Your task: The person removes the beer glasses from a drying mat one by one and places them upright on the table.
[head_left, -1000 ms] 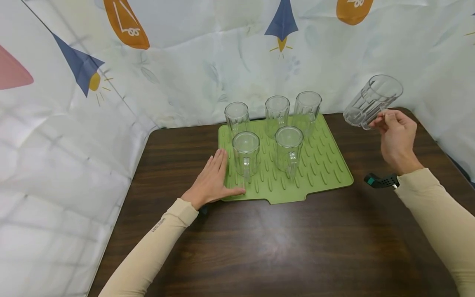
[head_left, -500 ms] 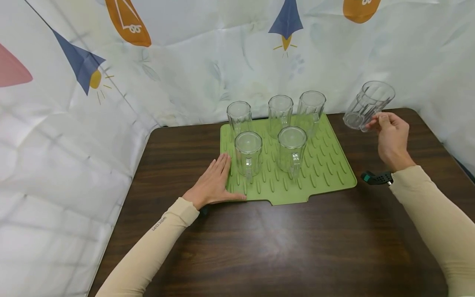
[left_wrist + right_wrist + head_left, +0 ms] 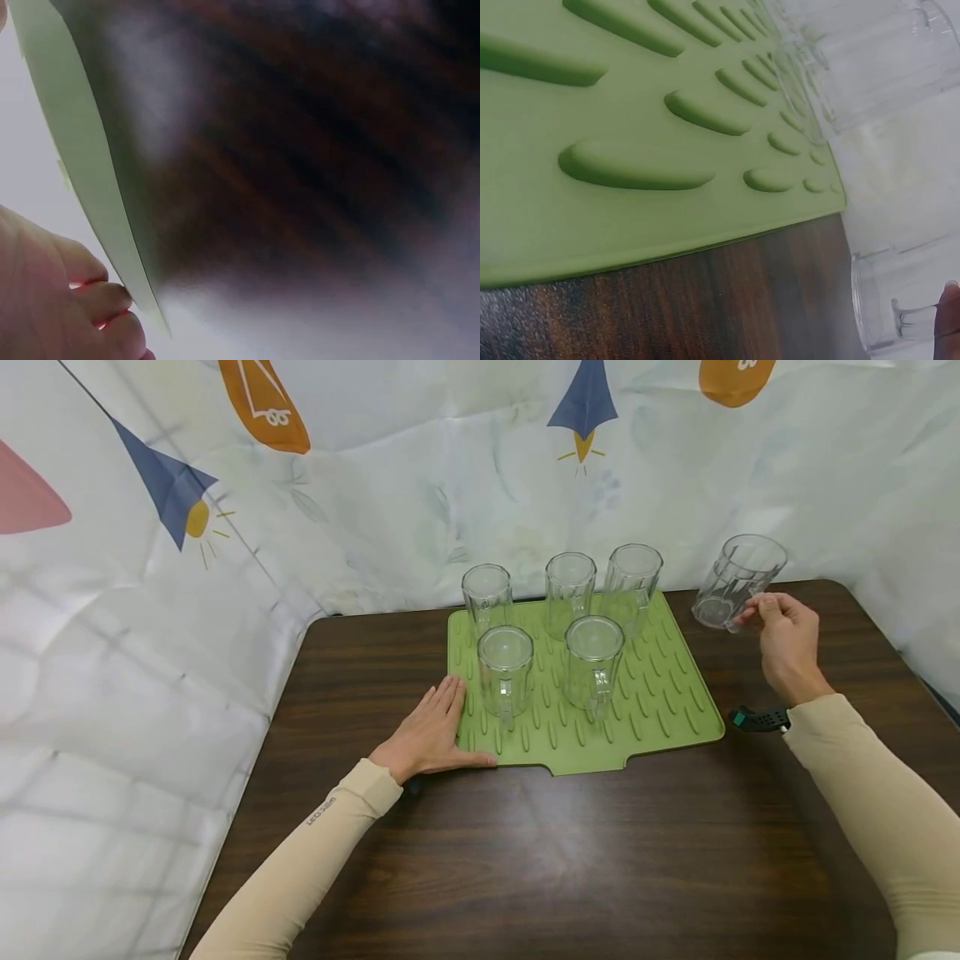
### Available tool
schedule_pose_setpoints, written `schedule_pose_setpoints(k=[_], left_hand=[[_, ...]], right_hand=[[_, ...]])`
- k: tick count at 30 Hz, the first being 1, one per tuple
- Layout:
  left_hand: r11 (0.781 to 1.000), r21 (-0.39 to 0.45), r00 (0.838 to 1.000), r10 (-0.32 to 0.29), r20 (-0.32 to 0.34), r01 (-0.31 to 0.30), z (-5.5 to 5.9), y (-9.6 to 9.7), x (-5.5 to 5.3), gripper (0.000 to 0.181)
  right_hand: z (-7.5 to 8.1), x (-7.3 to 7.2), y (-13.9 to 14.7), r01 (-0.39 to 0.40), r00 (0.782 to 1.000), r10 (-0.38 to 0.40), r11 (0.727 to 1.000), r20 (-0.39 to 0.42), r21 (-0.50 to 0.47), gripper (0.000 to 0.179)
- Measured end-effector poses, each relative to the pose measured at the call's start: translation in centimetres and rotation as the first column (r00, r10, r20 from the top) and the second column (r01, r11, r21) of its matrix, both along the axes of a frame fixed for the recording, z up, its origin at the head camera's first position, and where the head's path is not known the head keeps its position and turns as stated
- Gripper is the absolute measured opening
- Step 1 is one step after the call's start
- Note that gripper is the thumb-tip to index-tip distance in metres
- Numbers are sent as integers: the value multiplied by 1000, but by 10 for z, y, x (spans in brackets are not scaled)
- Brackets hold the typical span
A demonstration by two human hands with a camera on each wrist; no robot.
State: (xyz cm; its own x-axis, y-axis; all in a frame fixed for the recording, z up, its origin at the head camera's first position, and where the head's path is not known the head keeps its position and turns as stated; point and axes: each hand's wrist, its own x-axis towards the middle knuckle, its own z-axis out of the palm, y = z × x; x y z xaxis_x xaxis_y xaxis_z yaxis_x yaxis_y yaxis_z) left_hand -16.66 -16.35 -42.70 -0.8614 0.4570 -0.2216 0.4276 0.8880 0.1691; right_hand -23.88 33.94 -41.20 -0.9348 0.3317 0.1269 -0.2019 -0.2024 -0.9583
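Note:
A clear glass mug (image 3: 742, 572) leans to the right beyond the right edge of the green ridged mat (image 3: 663, 714). My right hand (image 3: 792, 647) grips it by the handle; in the right wrist view a fingertip (image 3: 949, 300) shows beside that handle. The mug's base is low over the back right of the table. My left hand (image 3: 426, 733) lies at the mat's front left corner, fingers straight along the left side and thumb spread along the front edge. The left wrist view shows its fingers (image 3: 101, 300) beside the pale green mat edge (image 3: 86, 127).
Several clear mugs stand on the mat: a front left mug (image 3: 506, 672), a front right mug (image 3: 592, 664) and three along the back edge, including a back right mug (image 3: 633, 577). A printed white curtain (image 3: 375, 510) hangs behind the dark wooden table (image 3: 600, 868).
My right hand has moved the mug down and a little to the left, and the mug tilts less. The left hand stays at the mat's corner. The view has shifted slightly.

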Motion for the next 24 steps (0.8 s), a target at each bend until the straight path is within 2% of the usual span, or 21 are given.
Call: schedule_pose_setpoints(k=[18, 24], left_hand=[[999, -38, 1000, 11, 18, -11, -2, 0, -3, 131], [1000, -29, 1000, 10, 22, -10, 0, 0, -3, 130]], right_hand=[[-8, -1, 4, -7, 997, -5, 987, 74, 162, 25], [-9, -3, 4, -10, 997, 0, 991, 72, 135, 25]])
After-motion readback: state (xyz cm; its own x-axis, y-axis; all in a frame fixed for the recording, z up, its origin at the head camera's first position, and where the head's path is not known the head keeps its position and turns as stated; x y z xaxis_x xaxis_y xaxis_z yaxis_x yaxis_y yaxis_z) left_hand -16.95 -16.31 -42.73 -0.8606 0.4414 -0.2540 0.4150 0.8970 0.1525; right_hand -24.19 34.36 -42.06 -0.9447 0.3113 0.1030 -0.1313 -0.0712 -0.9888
